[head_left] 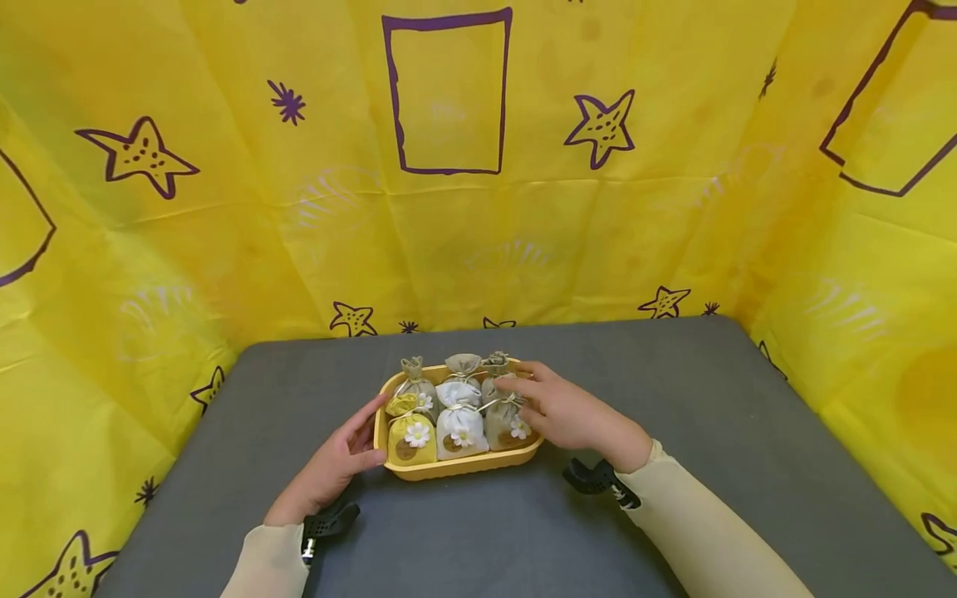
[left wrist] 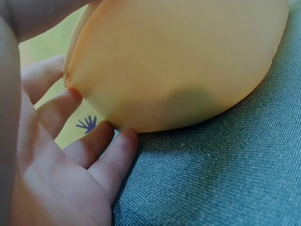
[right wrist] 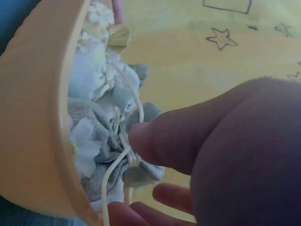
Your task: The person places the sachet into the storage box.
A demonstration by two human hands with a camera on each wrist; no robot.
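A yellow plastic basket (head_left: 463, 471) on the dark table holds several drawstring sachets in two rows. In front stand a yellow sachet (head_left: 404, 423), a white sachet (head_left: 458, 420) and a grey sachet (head_left: 497, 423), each with a white flower. Greyish sachets (head_left: 463, 364) fill the back row. My left hand (head_left: 336, 461) holds the basket's left end, fingertips against its wall and thumb by the front corner. Over the right end, my right hand (head_left: 571, 413) touches the front grey sachet; in the right wrist view, one digit lies at its tied neck (right wrist: 133, 159), the other fingers apart below.
The grey tabletop (head_left: 463, 548) extends around the basket. A yellow cloth backdrop (head_left: 449, 241) with purple drawings rises behind the table and along both sides. Black camera mounts (head_left: 329, 522) sit at both wrists.
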